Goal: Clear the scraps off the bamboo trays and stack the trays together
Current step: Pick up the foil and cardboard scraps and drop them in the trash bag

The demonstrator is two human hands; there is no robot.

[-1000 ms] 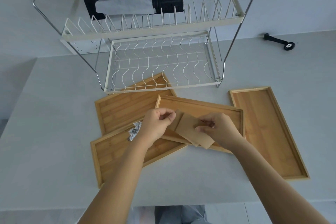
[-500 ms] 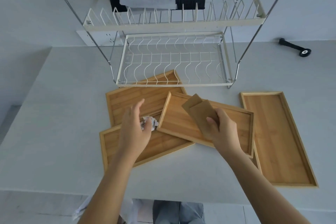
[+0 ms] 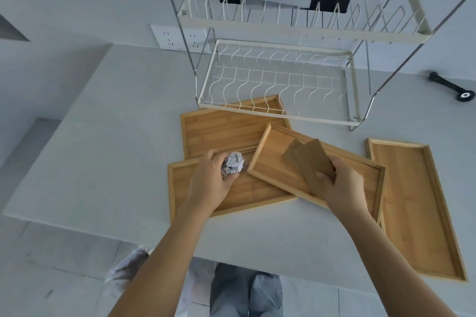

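Note:
Several bamboo trays lie on the white counter. A back tray [image 3: 221, 131] reaches partly under the dish rack. A front left tray [image 3: 247, 195] overlaps it, and a middle tray [image 3: 273, 162] rests tilted across both. A long tray [image 3: 412, 213] lies apart at the right. My left hand [image 3: 211, 183] is closed around a crumpled white paper ball [image 3: 233, 166] above the front left tray. My right hand [image 3: 342, 188] pinches brown paper scraps [image 3: 311, 162] over the middle tray.
A two-tier white wire dish rack [image 3: 278, 85] stands at the back, with folded cloths on its top shelf. A black handled tool [image 3: 453, 87] lies at the far right. A wall socket [image 3: 180, 38] sits behind the rack. The counter's front edge is near my legs.
My left hand let go of the brown scraps, moved left and closed on the crumpled paper ball. My right hand kept the brown scraps and lifted them over the middle tray.

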